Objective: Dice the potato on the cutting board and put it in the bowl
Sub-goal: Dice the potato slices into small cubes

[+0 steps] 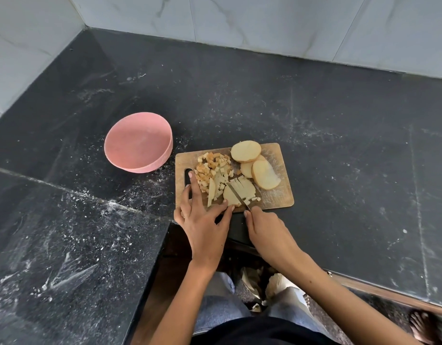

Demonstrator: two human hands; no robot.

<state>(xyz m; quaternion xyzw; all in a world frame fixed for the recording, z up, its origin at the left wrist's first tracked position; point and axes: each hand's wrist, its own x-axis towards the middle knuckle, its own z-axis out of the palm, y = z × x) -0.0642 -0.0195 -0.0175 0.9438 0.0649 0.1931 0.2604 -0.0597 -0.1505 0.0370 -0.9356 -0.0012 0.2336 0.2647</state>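
Right grip (261, 226) clasps knife (237, 194), slicing potato (242, 190).

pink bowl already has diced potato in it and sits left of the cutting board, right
Not quite. The head view shows the pink bowl holding nothing; the diced potato lies on the cutting board. The bowl does sit left of the board.

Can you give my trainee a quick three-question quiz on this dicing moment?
1. True or false: the pink bowl already holds diced potato.
2. Which hand holds the knife? A) left hand B) right hand
3. Fill in: the uncut potato slices lie on the far right part of the ______.

Key: 1 false, the bowl looks empty; 2 B; 3 cutting board.
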